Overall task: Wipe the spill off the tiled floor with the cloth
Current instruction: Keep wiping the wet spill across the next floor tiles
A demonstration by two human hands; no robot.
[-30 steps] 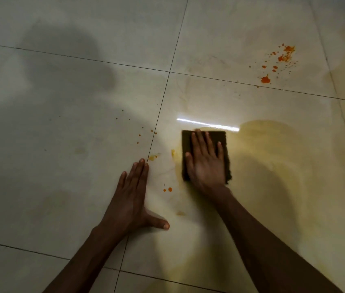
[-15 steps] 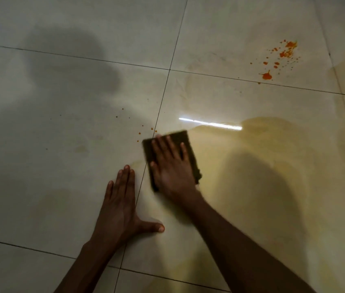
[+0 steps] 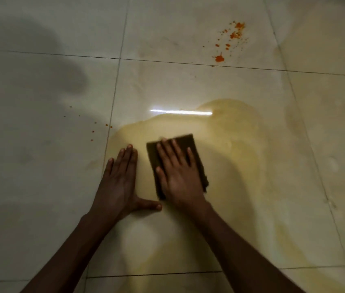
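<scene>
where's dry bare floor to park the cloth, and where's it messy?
Free: the shadowed tile left of the left hand, beyond the small orange specks. Messy: the yellow smear spreads around the cloth under the right hand and rightward; orange splatter sits top right.

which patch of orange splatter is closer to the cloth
The small orange specks left of the grout line, beside the left hand. The bigger orange splatter sits a tile beyond the brown cloth.
</scene>
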